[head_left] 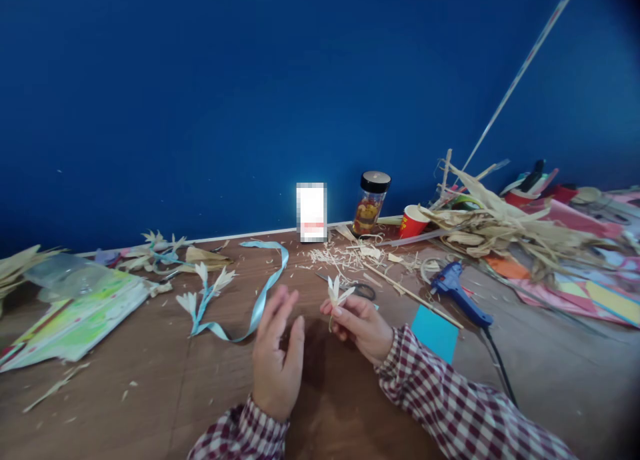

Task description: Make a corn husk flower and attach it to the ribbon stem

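Between the thumb and fingers of my right hand (364, 325) is a small pale corn-husk flower (339, 292), its pointed petals facing up and a thin stem hanging below. My left hand (278, 353) is raised just left of it, fingers stretched out, holding nothing. Left of that hand lies a husk flower sprig (203, 300) with several blooms and a stem wrapped in light blue. A light blue ribbon (260, 303) curls away from its base. Behind my right hand lie scissors (364, 291), partly hidden by the fingers and the flower.
A blue glue gun (463, 293) with a cord lies at right, near a blue paper square (435, 333) and a thin stick (415, 295). Behind stand a lidded jar (371, 203), a red paper cup (413, 222) and heaped dry husks (500, 227). Husk scraps (345, 257) litter the table.
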Demonstrator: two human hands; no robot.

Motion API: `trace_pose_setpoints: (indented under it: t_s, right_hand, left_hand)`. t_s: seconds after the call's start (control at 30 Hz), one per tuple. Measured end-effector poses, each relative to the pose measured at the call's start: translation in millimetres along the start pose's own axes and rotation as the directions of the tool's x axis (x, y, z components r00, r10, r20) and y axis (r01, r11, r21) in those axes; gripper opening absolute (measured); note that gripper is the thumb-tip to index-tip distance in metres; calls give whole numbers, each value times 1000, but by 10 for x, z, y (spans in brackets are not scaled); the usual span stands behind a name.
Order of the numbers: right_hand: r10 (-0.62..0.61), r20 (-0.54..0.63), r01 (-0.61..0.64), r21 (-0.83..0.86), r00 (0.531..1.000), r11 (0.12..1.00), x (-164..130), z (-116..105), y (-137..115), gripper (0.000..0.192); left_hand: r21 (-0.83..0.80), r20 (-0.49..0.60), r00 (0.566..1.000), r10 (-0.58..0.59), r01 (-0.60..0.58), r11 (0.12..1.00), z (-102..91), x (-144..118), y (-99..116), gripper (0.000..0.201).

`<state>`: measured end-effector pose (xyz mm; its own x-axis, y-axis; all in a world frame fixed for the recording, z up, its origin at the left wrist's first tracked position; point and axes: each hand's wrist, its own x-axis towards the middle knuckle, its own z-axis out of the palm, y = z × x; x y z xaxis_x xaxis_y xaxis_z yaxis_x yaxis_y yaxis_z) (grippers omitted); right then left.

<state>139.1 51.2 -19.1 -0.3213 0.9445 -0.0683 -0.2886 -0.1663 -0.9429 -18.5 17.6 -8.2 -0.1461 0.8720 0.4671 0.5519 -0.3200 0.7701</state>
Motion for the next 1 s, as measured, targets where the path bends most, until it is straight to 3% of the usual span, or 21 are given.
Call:
trace_pose_setpoints:
  t_s: [0.07,0.13,0.27,0.47,0.83,0.93,1.0]
  right_hand:
    - [-4,2,4,-8,1000,1000,1,-4,12,18]
    - [-16,4,16,-31,1000,999,3,-6,21,19]
    - [-10,28,13,-118,1000,993,0,1,25,25]
    - [50,78,-39,-141,996,989,-23,39,-22,28]
    - [128,136,-121,-62,982,991,-25,28,-47,31]
    - [135,160,-126,-69,978,990,-31,46,-56,35]
    - [131,187,-117,-87,974,989,-38,55,-53,36]
  left_hand:
    - [-20,59,998,13,-11,1000,11,-24,-31,24]
    - [-78,87,995,-50,57,995,20,-45,-36,20]
    - [-339,23,973,-228,222,914,27,-38,69,47]
    - [-372,253,955,-158,246,895,39,-35,127,23]
    - [-360,329,940,-89,212,909,18,-21,124,25]
    - [-452,369,925,-95,267,851,21,-21,137,23]
    - [-553,390,913,-124,340,761,39,-33,116,18]
